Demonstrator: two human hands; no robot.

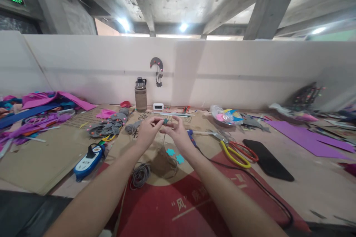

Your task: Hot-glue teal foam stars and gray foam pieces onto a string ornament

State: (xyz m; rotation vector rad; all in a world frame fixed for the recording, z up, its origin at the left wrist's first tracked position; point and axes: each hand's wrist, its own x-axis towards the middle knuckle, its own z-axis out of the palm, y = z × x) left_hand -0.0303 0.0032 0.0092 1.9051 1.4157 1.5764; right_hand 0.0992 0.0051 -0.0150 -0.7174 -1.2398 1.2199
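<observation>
Both of my hands are raised over the middle of the table, fingertips close together. Thumb and fingers of my left hand (149,129) are pinched at a small teal piece (165,121). My right hand (177,132) closes on the same piece from the other side, its index finger raised. The exact shape of this piece is hard to make out. A thin grey cord (164,141) hangs beneath the fingers. Below lie two flat turquoise flower-shaped cutouts (180,159). A coil of grey cord (140,175) rests to the left of them.
Right of my hands are a blue glue gun (191,137) with a trailing black cable, scissors (236,155) and a black phone (267,159). A blue-white power strip (89,161) and grey felt pieces (107,127) lie left. A bottle (141,98) stands behind.
</observation>
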